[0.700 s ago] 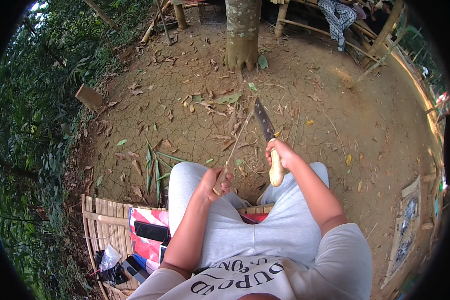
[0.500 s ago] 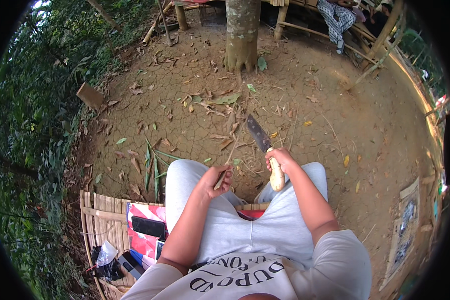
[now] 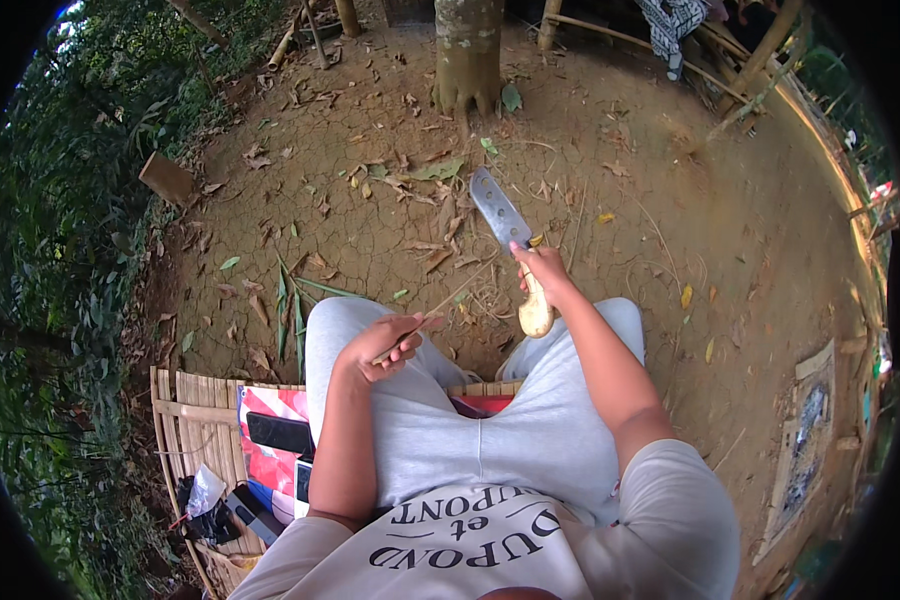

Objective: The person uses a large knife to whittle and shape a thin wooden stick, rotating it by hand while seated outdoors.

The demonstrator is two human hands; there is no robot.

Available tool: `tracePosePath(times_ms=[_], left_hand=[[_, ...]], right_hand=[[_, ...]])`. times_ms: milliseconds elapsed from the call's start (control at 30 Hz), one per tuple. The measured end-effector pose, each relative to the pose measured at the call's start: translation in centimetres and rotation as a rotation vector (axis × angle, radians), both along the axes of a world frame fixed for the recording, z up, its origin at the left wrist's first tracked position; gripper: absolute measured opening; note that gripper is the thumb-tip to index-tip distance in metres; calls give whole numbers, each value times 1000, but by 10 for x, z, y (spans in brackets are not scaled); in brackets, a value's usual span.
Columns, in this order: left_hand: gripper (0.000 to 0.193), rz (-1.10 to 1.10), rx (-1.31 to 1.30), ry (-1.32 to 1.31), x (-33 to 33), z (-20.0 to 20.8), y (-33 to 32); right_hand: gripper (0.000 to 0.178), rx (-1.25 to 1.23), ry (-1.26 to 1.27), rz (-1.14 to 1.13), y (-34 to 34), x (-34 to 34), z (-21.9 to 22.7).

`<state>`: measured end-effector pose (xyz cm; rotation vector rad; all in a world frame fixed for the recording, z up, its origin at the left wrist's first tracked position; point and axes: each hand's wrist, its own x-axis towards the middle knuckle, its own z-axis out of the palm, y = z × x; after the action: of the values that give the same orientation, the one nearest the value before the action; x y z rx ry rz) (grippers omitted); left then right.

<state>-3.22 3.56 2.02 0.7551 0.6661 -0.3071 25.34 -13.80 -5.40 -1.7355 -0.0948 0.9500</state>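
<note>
My right hand is closed round the pale wooden handle of a knife. Its broad grey blade has several holes and points away from me over the ground. Above my left thigh, my left hand grips a thin brown stick, which slants out up and to the right from the fingers. The stick's far end is hard to tell from the dry fibres lying on the soil behind it. Blade and stick are apart.
I sit on a bamboo bench; at my left lie a black phone on red-and-white cloth and a black bag. Ahead are a tree trunk, a stump and green leaf strips. A person's patterned trouser leg shows far right.
The knife has moved up and away, its blade turning to catch light. My left hand has shifted left and turned, so the stick slants further right. The whole view has shifted slightly.
</note>
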Motion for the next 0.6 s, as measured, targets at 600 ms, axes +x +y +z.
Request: tracePosePath(times_ms=[600], left_hand=[[22, -155, 340, 182, 28, -18, 25]], right_hand=[[38, -149, 147, 238, 19, 24, -72]])
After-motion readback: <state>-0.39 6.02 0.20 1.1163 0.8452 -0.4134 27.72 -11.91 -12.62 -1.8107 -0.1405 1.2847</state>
